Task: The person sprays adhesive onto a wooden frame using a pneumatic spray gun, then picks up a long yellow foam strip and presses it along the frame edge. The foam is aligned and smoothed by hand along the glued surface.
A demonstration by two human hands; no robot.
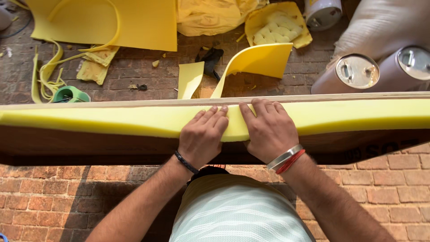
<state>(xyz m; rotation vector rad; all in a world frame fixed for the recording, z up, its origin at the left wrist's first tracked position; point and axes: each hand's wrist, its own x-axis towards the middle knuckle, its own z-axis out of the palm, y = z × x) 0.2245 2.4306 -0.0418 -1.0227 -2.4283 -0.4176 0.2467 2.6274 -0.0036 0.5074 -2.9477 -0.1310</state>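
A long strip of yellow foam (112, 120) lies along the top edge of a wooden board (89, 141) that stands on its edge and spans the whole view. My left hand (204, 134) rests palm down on the foam near the middle, fingers together and pointing away from me. My right hand (268, 130) lies flat beside it, almost touching, pressing the foam against the board. Both hands press rather than grasp. A black band is on my left wrist; a metal bangle and red thread are on my right.
Beyond the board, the brick floor holds a large yellow foam sheet (116, 22), curled foam offcuts (260, 60), thin foam strips (45, 71), a green tape roll (69, 94), two metal-lidded tins (358, 71) and a sack (385, 22).
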